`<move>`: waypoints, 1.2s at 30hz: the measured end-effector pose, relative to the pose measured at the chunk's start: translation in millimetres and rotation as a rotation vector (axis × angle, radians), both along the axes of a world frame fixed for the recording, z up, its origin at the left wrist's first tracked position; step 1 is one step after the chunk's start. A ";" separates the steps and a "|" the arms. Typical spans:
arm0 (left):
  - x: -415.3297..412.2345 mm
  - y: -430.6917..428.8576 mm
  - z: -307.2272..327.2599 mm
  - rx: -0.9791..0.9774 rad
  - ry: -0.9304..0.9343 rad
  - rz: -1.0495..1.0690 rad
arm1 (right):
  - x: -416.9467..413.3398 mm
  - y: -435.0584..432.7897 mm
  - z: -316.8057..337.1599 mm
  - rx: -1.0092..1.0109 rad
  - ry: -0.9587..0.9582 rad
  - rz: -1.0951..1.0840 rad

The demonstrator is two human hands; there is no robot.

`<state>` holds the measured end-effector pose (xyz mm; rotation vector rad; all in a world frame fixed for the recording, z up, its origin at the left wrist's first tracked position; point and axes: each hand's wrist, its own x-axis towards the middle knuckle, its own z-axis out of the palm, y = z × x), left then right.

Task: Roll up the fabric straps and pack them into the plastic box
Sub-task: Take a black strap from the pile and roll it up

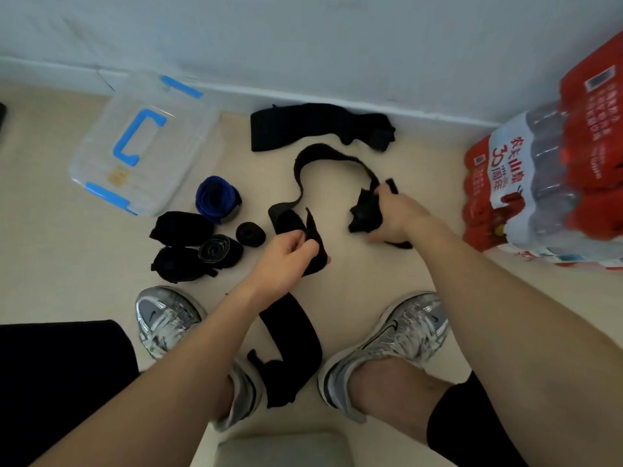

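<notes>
Black strap (pixel 320 152) arcs across the floor (pixel 101 264) between your hands: left hand (pixel 286 261) pinches one flat end, right hand (pixel 394 220) is closed round the bunched end. Flatten that bunch first, then roll tight from one end, edges aligned. Plastic box (pixel 145 146), apparently lidded, sits by the wall (pixel 303 35), rolled straps (pixel 182 230) beside it; bottled-water pack (pixel 539 183) at right

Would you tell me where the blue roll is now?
Head view, left of centre on the floor: the blue roll lies between the plastic box and the black rolls.
</notes>
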<state>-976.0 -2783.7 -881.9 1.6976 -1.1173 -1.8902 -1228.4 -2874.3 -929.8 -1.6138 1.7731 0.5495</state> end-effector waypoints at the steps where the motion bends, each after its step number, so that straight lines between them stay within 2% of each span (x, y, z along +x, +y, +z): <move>1: -0.8 1.0 1.7 0.017 0.017 0.010 | 2.2 9.1 -1.6 0.029 -0.009 0.004; 5: -0.1 5.8 8.4 0.077 0.034 0.000 | 8.3 42.4 0.2 0.003 -0.042 0.118; 9: 6.5 15.1 13.2 0.017 -0.188 -0.115 | 10.2 59.5 26.9 -0.071 -0.113 0.187; 15: 12.3 44.6 24.6 -0.121 -0.218 -0.024 | -0.2 65.5 93.4 -0.205 -0.138 0.158; 18: 8.7 55.2 39.4 -0.252 -0.249 0.053 | -2.2 68.5 128.9 -0.278 -0.159 0.143; 21: 3.4 54.1 62.8 -0.319 -0.304 -0.023 | 1.4 75.9 159.8 -0.350 -0.168 0.181; 26: 1.0 51.5 110.7 -0.266 -0.108 -0.036 | 26.8 103.0 186.9 -0.412 -0.070 0.370; 29: 3.9 53.9 121.1 -0.236 -0.077 -0.061 | 45.7 124.3 187.5 -0.454 -0.038 0.474; 31: 9.6 56.4 117.2 -0.213 -0.104 -0.127 | 52.8 136.8 185.1 -0.455 -0.074 0.464; 36: 25.8 67.7 107.8 -0.194 0.004 -0.193 | 59.0 153.1 172.6 -0.307 -0.316 0.279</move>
